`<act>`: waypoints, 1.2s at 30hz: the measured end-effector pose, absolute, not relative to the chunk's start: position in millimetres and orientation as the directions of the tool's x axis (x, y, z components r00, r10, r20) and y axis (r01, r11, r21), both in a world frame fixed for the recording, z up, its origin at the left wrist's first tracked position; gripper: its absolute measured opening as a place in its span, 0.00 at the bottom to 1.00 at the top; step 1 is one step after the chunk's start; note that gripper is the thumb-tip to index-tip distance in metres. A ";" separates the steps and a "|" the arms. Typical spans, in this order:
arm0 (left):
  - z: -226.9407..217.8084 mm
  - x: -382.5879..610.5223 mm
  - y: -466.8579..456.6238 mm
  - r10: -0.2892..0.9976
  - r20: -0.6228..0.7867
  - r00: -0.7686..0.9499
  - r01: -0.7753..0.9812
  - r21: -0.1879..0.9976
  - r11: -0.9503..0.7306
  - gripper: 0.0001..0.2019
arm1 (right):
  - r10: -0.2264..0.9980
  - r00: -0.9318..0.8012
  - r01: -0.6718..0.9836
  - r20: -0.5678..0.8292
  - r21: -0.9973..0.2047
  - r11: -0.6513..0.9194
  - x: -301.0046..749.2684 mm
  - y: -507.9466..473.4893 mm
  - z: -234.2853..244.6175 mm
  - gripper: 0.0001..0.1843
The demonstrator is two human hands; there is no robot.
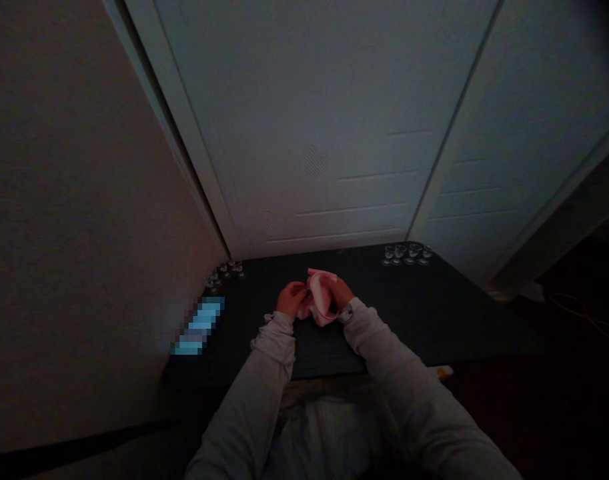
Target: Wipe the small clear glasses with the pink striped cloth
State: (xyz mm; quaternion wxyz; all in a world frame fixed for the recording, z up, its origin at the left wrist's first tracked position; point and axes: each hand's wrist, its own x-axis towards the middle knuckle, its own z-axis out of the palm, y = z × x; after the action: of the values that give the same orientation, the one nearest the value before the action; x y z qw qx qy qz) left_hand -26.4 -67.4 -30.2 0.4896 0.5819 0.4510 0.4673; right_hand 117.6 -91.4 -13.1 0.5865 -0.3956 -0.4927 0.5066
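Observation:
A crumpled pink cloth [321,297] with paler patches is held up over the dark table, between my two hands. My right hand [340,291] grips it from the right, and its fingers are partly covered by the folds. On the other side, my left hand [291,298] is closed at the cloth's left edge, fingertips pinched together. Whatever lies between those fingertips is too dark and small to make out.
The dark table [399,320] stands against white panelled doors [304,120]. Several small stemmed glasses [407,254] stand in rows at the back right. More small glasses [227,270] are at the back left. A lit, pixelated screen [199,327] is at the left edge.

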 end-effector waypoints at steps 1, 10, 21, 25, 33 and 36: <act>-29.8 -26.3 -67.6 0.981 0.105 0.164 0.091 0.989 -0.121 0.08 | 0.983 0.008 -0.193 0.182 -0.965 0.180 118.2 -89.8 -14.8 0.23; -28.5 -26.6 -70.7 0.967 0.138 0.212 0.126 0.978 -0.167 0.08 | 0.982 0.164 -0.050 0.096 -0.993 0.105 119.8 -80.6 -29.0 0.21; -24.4 -26.9 -75.6 0.948 0.133 0.289 0.085 0.983 -0.164 0.11 | 0.974 0.125 0.054 0.190 -0.981 0.185 115.0 -81.5 -31.7 0.20; -26.5 -27.5 -74.3 0.942 0.143 0.304 0.077 0.982 -0.174 0.11 | 0.973 0.115 0.050 0.201 -0.979 0.196 114.5 -79.9 -36.1 0.19; -21.3 -26.4 -79.1 0.940 0.152 0.307 0.123 0.973 -0.197 0.10 | 0.968 0.057 0.106 0.244 -0.966 0.237 109.3 -84.0 -34.6 0.21; -20.9 -26.3 -78.4 0.949 0.136 0.283 0.107 0.979 -0.173 0.10 | 0.972 0.088 0.152 0.216 -0.968 0.201 111.2 -82.6 -36.0 0.22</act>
State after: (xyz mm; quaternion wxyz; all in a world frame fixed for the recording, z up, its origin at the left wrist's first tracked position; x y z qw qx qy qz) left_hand -26.3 -78.4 -20.9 0.4899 0.6338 0.4167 0.4297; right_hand 111.2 -82.6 -36.0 0.5382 -0.5044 -0.5575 0.3811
